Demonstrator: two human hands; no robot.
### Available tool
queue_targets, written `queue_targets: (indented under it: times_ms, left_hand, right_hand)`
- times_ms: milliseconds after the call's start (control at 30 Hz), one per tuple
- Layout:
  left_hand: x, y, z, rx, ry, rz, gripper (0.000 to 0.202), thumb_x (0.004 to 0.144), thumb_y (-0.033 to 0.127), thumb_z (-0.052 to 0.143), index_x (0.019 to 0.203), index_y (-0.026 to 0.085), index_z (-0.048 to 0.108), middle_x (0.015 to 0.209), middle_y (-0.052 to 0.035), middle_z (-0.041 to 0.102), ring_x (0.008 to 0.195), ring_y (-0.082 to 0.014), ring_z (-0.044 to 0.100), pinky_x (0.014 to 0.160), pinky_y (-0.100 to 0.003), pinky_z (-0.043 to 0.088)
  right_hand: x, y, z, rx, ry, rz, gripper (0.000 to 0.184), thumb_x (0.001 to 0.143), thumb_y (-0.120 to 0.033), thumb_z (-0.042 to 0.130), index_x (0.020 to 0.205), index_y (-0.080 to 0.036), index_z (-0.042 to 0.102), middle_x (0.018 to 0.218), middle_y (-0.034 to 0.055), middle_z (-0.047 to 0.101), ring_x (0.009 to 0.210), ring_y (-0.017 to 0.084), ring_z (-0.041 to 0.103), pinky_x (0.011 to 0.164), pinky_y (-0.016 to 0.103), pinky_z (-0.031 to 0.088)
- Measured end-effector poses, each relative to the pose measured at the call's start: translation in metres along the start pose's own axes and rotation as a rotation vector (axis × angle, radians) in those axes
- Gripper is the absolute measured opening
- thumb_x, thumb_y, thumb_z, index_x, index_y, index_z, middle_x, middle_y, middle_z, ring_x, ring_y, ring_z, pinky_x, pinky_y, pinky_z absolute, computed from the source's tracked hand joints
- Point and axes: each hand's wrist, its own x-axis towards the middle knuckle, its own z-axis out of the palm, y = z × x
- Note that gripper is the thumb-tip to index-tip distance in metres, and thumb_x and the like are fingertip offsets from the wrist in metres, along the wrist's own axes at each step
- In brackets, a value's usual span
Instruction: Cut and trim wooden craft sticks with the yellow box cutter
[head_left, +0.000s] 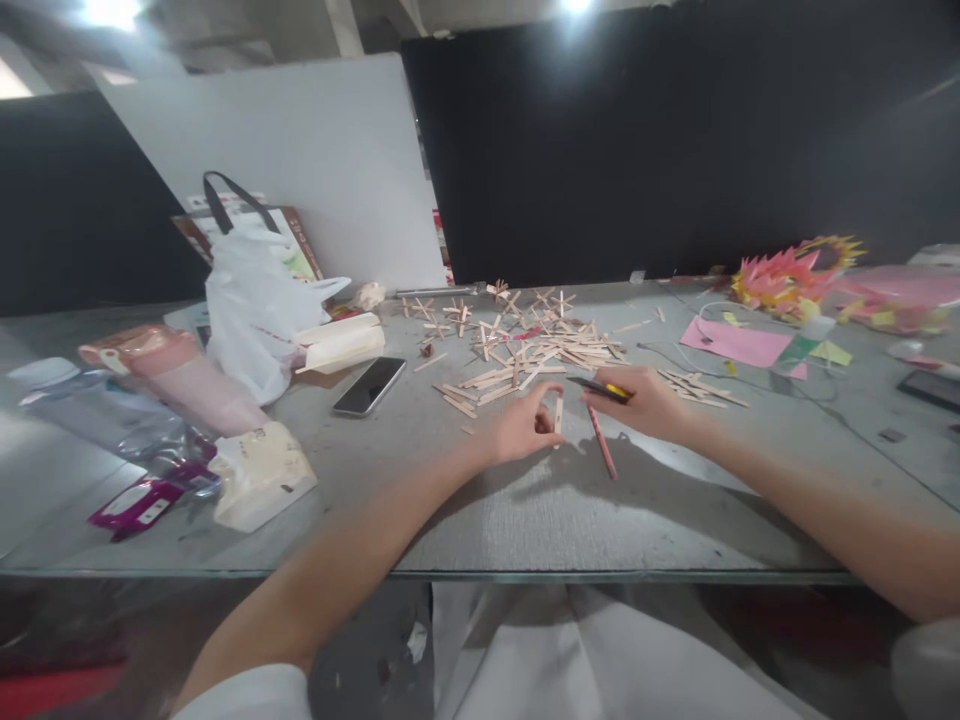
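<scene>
Two hands (525, 425), one cutter (609, 389), one pencil (602, 446), dozens of sticks (585, 350).

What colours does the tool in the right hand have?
The tool is black and yellow, as the head view shows.

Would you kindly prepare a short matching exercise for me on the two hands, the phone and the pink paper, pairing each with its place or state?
Column one
1. Left hand
2. Right hand
3. Phone
4. Pink paper

Column two
a. Gripping a black-and-yellow tool
b. On the right side of the table
c. Holding a single wooden stick between thumb and finger
d. Lying to the left of the scattered sticks

Right pairs: 1-c, 2-a, 3-d, 4-b.
</scene>
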Motion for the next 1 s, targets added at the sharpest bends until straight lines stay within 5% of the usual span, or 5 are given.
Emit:
queue_targets:
  times_ms: [133, 300, 733, 1000]
  left_hand:
    - [-0.001, 0.002, 0.017, -0.119, 0.076, 0.018, 0.072, 0.083, 0.031, 0.078, 0.145, 0.030, 0.042, 0.074, 0.0080, 0.066, 0.069, -0.0162, 0.065, 0.072, -0.028, 0.052]
    - [-0.004, 0.010, 0.025, -0.301, 0.193, 0.060, 0.071, 0.085, 0.035, 0.078, 0.144, 0.025, 0.039, 0.083, 0.0018, 0.071, 0.079, -0.0187, 0.070, 0.077, -0.030, 0.053]
    - [-0.012, 0.017, 0.030, -0.214, 0.336, 0.164, 0.072, 0.088, 0.034, 0.078, 0.148, 0.027, 0.040, 0.079, 0.0059, 0.065, 0.078, -0.0154, 0.066, 0.090, -0.031, 0.052]
    - [-0.015, 0.023, 0.028, -0.164, 0.334, 0.168, 0.070, 0.087, 0.030, 0.075, 0.148, 0.026, 0.040, 0.081, 0.0058, 0.067, 0.080, -0.0151, 0.067, 0.090, -0.031, 0.052]
  right_hand:
    - [-0.010, 0.002, 0.024, 0.073, 0.085, -0.144, 0.037, 0.106, -0.052, 0.053, 0.101, -0.022, 0.075, 0.090, 0.0084, 0.067, 0.080, 0.021, 0.062, 0.077, 0.033, 0.049]
    - [-0.018, 0.012, 0.043, 0.071, 0.093, -0.191, 0.032, 0.106, -0.044, 0.055, 0.118, -0.026, 0.078, 0.111, 0.0113, 0.070, 0.087, 0.022, 0.070, 0.079, 0.034, 0.057]
    - [-0.022, 0.000, 0.047, 0.149, 0.272, -0.219, 0.022, 0.107, -0.036, 0.058, 0.112, -0.025, 0.077, 0.111, 0.0109, 0.074, 0.098, 0.023, 0.073, 0.089, 0.037, 0.060]
    - [-0.018, -0.004, 0.047, 0.090, 0.325, -0.304, 0.016, 0.107, -0.030, 0.057, 0.110, -0.025, 0.072, 0.108, 0.0092, 0.074, 0.090, 0.020, 0.074, 0.076, 0.031, 0.059]
